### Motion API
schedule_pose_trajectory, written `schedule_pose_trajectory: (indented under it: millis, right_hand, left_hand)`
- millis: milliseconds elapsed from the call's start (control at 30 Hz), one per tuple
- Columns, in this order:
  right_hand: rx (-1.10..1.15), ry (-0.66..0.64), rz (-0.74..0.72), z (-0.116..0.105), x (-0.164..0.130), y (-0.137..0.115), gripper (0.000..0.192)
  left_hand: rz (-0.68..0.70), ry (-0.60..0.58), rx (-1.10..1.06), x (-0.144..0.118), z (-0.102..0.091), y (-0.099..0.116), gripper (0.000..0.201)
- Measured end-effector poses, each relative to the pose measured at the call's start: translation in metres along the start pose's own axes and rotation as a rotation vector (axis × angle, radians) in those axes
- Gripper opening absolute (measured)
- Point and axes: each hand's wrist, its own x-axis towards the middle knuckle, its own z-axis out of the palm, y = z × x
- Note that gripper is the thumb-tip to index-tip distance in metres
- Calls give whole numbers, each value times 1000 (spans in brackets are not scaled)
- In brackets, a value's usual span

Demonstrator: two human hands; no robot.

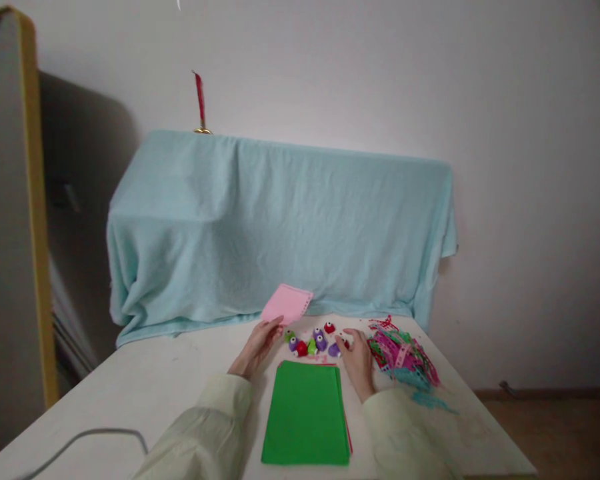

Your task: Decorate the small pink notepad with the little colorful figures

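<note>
My left hand (260, 345) pinches the lower edge of a pink sheet of paper (287, 304), raised above the table's far side. Small holes run along the sheet's right edge. My right hand (356, 357) is at the right end of a cluster of small craft punches, thumb and forefinger apart and curved around a small red one partly hidden by the fingers. Beside the thumb lies a purple punch (333, 350). Others in the cluster include a red punch (301, 349), a green punch (312, 346) and another red punch (329, 327).
A stack of green sheets (306, 413) lies between my forearms, with red edges peeking out underneath. Right of my right hand is a tangled heap of punched paper strips (404, 353). A light blue cloth (290, 220) drapes over something behind the table. A grey cable (100, 432) lies front left.
</note>
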Motion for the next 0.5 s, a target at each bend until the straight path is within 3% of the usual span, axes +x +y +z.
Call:
schedule_pose_trajectory:
  millis: [100, 200, 333, 500]
  right_hand:
    - [-237, -69, -264, 4, -5, -16, 29]
    - [-381, -198, -417, 12, -10, -25, 34]
    - [-492, -300, -476, 20, -13, -21, 34]
    - [-509, -300, -448, 23, -14, -14, 31]
  left_hand:
    - [169, 57, -76, -4, 12, 0, 30]
    - [243, 73, 30, -10, 22, -4, 42]
    - [270, 73, 141, -16, 30, -15, 44]
    - [264, 71, 128, -20, 36, -26, 51]
